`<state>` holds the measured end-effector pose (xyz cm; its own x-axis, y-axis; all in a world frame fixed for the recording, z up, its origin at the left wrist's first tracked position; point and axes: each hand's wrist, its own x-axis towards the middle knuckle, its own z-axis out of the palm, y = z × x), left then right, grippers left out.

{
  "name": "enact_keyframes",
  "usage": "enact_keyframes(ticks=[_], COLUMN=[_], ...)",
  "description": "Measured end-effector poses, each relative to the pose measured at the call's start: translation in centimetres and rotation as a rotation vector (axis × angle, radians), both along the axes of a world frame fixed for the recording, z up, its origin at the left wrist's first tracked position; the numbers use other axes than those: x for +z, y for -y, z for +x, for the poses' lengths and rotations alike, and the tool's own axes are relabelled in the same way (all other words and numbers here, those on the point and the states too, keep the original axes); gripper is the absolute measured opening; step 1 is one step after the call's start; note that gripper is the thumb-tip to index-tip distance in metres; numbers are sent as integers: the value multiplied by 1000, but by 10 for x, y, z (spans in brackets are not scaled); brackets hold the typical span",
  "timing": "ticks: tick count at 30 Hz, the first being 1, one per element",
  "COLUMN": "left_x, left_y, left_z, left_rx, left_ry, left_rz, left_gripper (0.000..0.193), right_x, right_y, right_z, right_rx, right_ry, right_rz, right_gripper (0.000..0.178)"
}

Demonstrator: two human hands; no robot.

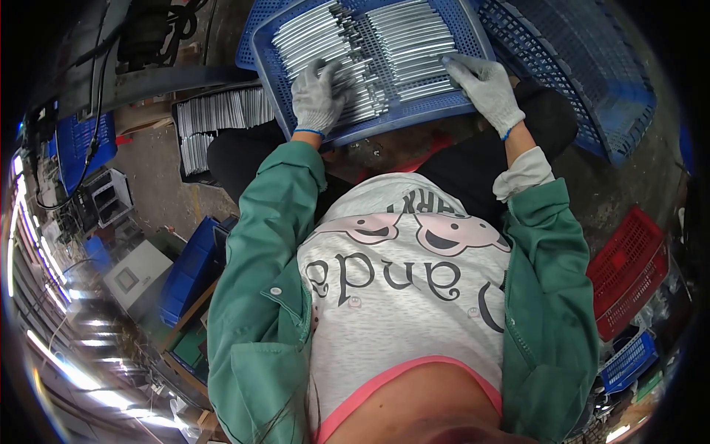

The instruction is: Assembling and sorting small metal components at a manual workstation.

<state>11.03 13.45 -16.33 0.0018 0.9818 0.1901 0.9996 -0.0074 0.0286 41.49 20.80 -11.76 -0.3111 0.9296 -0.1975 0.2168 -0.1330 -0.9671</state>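
A blue perforated plastic basket point(414, 118) lies in front of my lap, holding two rows of thin silvery metal strips. My left hand point(318, 100), in a pale knitted glove, rests on the left row of strips point(310, 41). Its fingers are apart and slightly blurred. At the right ends of the other row of strips point(414, 44), my gloved right hand point(484, 89) has its thumb and fingers drawn together. What they grip, if anything, is too small to make out. Darker end pieces run between the two rows.
More metal strips fill a dark crate point(222, 126) beside my left leg. Large blue baskets point(584, 89) stand to the right. A red crate point(629, 274) and a small blue basket point(629, 362) are lower right. A metal beam point(177, 80) crosses the upper left.
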Motion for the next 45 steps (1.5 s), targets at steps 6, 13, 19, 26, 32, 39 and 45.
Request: enact_keyframes(ticks=[6,13,19,26,32,39,45], left_x=[-19,-69,-66,-34,-15,3,49], left_y=[-38,-64,-62,-50,-23,10,56], left_z=[68,137,149,154,168,163,129], left_rx=[-442,-235,-142,-77,-58,-383,-238], left_ry=[425,419,402,577,653,582,646], left_rz=[-264,-487,-830,-1025,-938,-805,-650], left_gripper=[51,56,73,89,86,71,49], right_x=[2,-7,0,18,24,26,45], right_y=[-13,-21,-13,4,23,42,80], right_z=[2,13,13,5,10,14,3], right_rx=[-134,-182,-184,-161,-135,-182,-247], right_ry=[-148,-162,-183,-133,-147,-230,-384], right_rz=[-79,-36,-26,-23,-37,-12,21], right_gripper=[33,31,31,31,31,28,25])
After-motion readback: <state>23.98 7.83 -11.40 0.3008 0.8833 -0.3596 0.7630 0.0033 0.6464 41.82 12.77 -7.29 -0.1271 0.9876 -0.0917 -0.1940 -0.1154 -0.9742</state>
